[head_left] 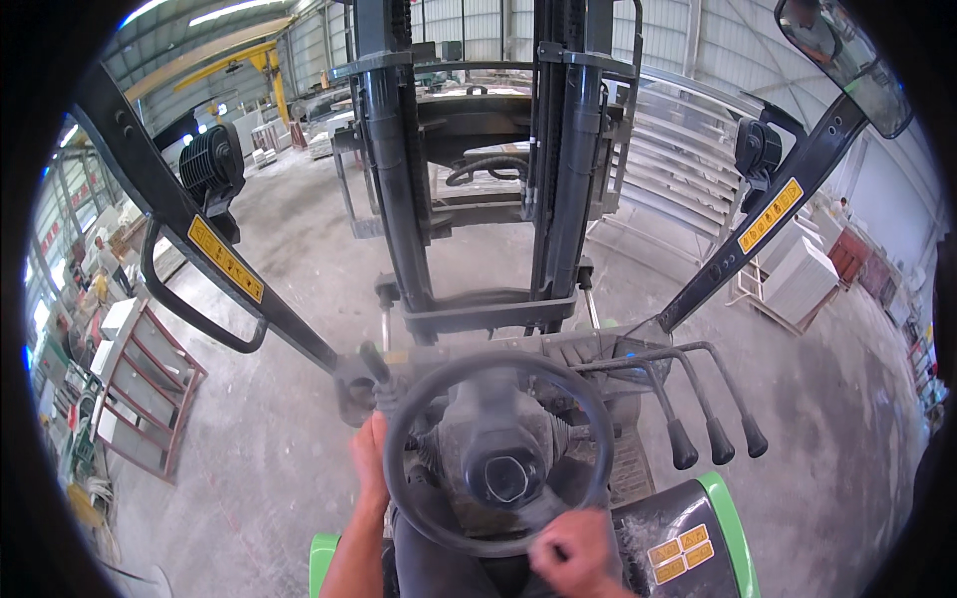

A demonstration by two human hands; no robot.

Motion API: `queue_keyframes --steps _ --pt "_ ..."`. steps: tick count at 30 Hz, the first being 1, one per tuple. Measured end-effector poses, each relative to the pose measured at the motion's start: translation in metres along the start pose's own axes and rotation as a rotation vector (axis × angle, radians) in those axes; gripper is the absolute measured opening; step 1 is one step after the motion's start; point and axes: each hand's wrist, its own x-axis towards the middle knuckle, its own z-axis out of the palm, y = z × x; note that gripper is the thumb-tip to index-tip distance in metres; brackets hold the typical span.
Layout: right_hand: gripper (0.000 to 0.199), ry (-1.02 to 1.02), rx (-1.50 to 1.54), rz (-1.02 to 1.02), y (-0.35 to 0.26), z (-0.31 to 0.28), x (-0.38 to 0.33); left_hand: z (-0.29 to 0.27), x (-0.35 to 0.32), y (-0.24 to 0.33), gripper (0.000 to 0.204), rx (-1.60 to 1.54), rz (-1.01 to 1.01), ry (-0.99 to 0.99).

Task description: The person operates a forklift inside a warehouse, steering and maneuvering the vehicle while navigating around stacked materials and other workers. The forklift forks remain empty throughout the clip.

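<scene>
Location type: industrial workshop hall. Indicators: corrugated metal wall [688, 38], yellow crane [273, 85], dusty floor [289, 289], pale slabs [800, 276] on stands, metal rack [150, 394], and forklift [488, 320] indoors.

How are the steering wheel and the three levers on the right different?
The steering wheel is one wide ring, while the three levers are thin, bent rods that get fatter at their ends. The steering wheel has the right hand, a bit blurry, at its lower rim, but no hand is on the three levers. Both are dark-coloured.
</scene>
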Motion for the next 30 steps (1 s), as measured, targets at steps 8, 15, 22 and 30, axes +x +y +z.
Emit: queue_keyframes --steps 8,15,22,30 --pt "0.024 0.001 0.219 -0.136 -0.037 0.091 -0.028 -0.005 -0.01 0.007 0.048 0.123 -0.074 0.022" --pt "0.023 0.032 0.08 -0.04 0.003 0.031 -0.033 0.009 -0.006 0.0 0.049 -0.009 -0.026 0.041" --pt "0.021 0.296 -0.059 0.121 0.054 0.003 -0.003 0.007 -0.006 0.006 0.047 0.005 -0.019 0.076" --pt "0.015 0.296 0.056 0.0 0.035 0.086 0.164 0.01 0.0 0.011 0.041 -0.011 -0.048 0.108"
